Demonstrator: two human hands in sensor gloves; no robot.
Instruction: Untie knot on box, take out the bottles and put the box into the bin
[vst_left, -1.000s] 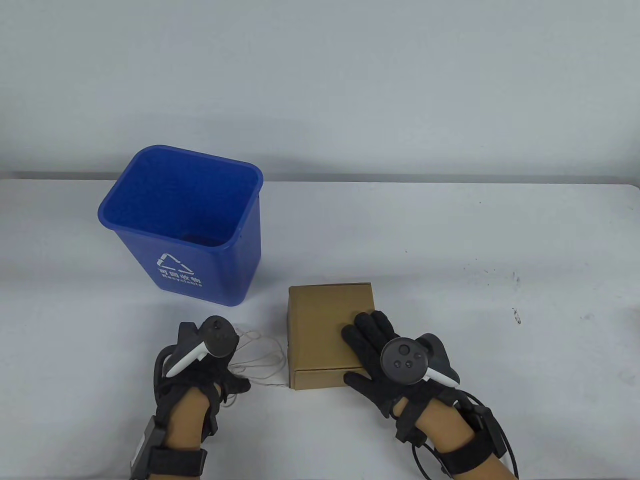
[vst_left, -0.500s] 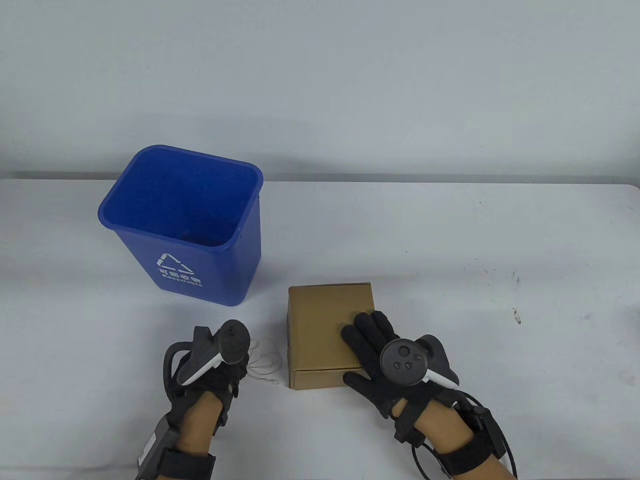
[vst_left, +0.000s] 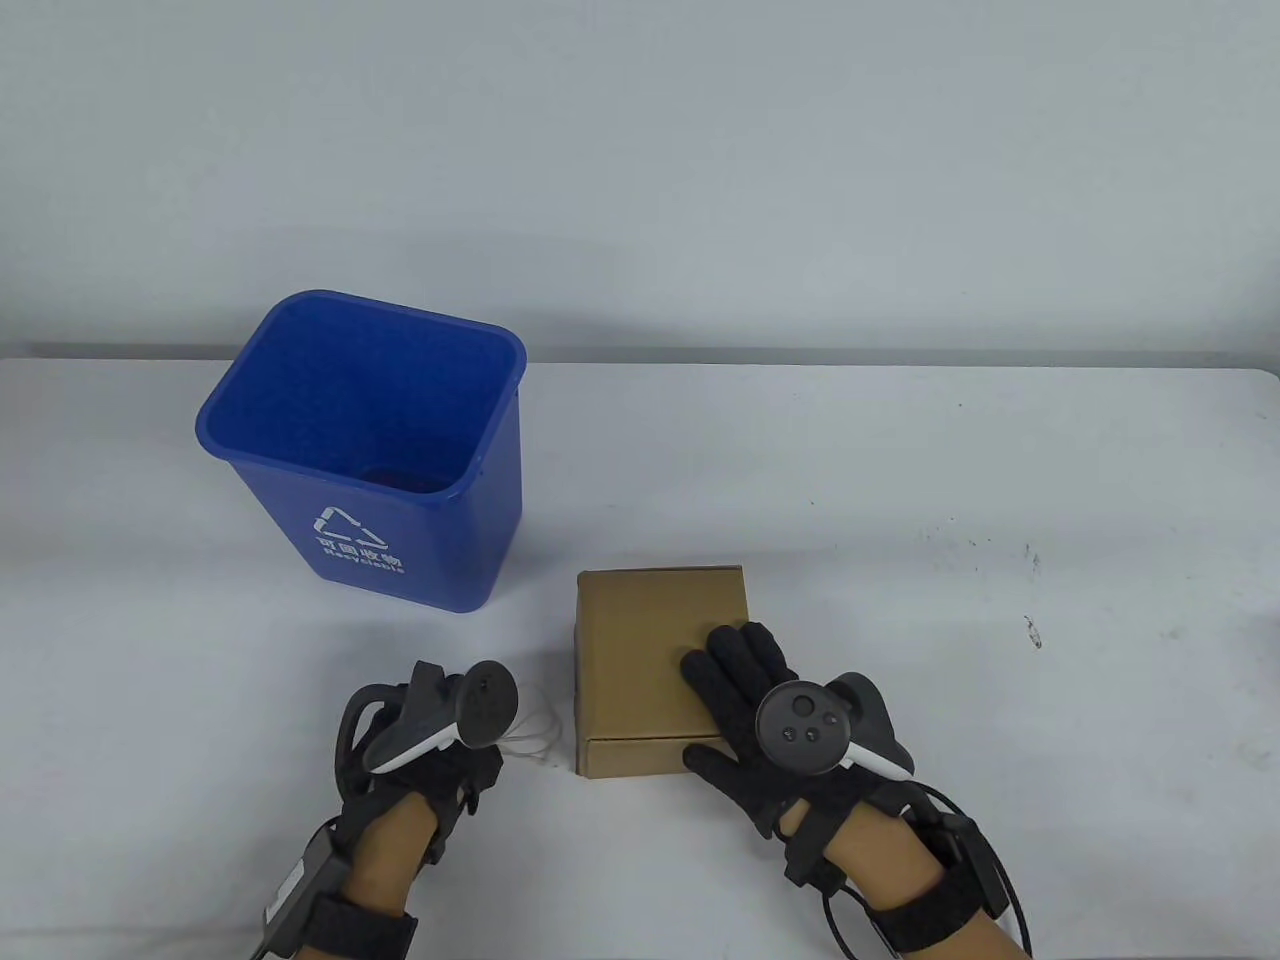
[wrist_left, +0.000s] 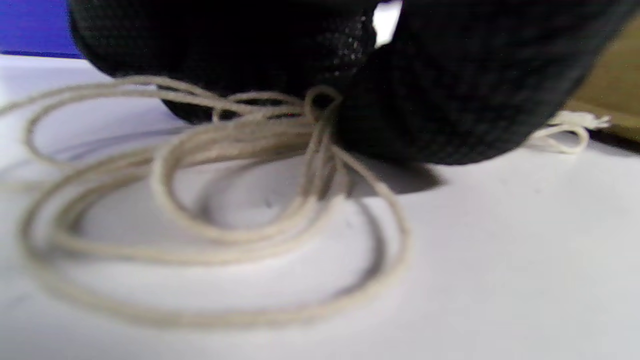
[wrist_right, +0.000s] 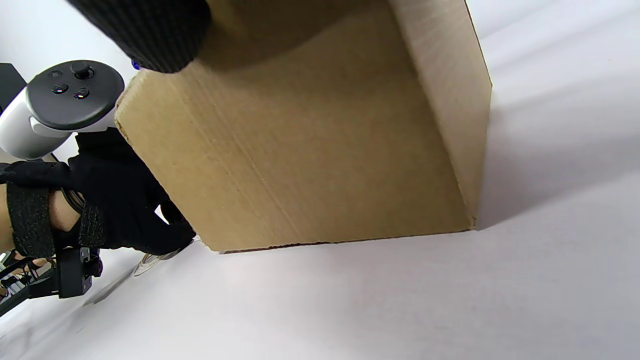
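Pinching a bunch of pale string (wrist_left: 225, 210) between curled left-hand (vst_left: 440, 745) fingers (wrist_left: 450, 100), down on the white table (vst_left: 900, 480). Loose coils spread flat on the tabletop below the glove; one short end trailing toward the cardboard box (vst_left: 650, 650), though touching it or not cannot be told in the blurred wrist view. Closed, lid down, no string across its top. Pressed from above by the right hand (vst_left: 770, 700), fingers straight and spread over the lid's near right part, thumb at the front edge. Just left of the box, the left hand, close to its side wall. Farther back and to the left, well apart from both hands, the blue bin (vst_left: 370, 450), upright and open, with a white recycling mark on its front. No bottles visible.
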